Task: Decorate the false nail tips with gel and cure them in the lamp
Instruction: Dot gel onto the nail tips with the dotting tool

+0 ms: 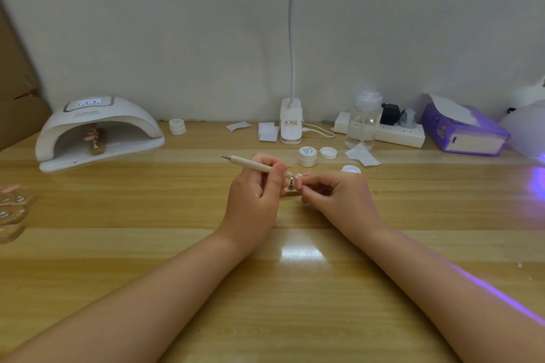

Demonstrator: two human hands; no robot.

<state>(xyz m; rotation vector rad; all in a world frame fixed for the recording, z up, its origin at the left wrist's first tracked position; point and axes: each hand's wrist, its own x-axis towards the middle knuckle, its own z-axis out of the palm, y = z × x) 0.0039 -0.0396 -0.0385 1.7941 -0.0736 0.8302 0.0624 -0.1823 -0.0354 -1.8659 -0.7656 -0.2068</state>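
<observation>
Where writing could be read, we found "SUN" on the curing lamp (98, 127), which stood at the far left of the worktop (177, 244) with pink tips on a stand inside; script on the gel jar (307, 155) lid was too small to read. Our left hand (255, 194) had its grip closed round a pale dotting pen (253, 164), while our right hand (339, 194) pinched the pale pink nail tip (298, 181) at mid-worktop, between the two hands
</observation>
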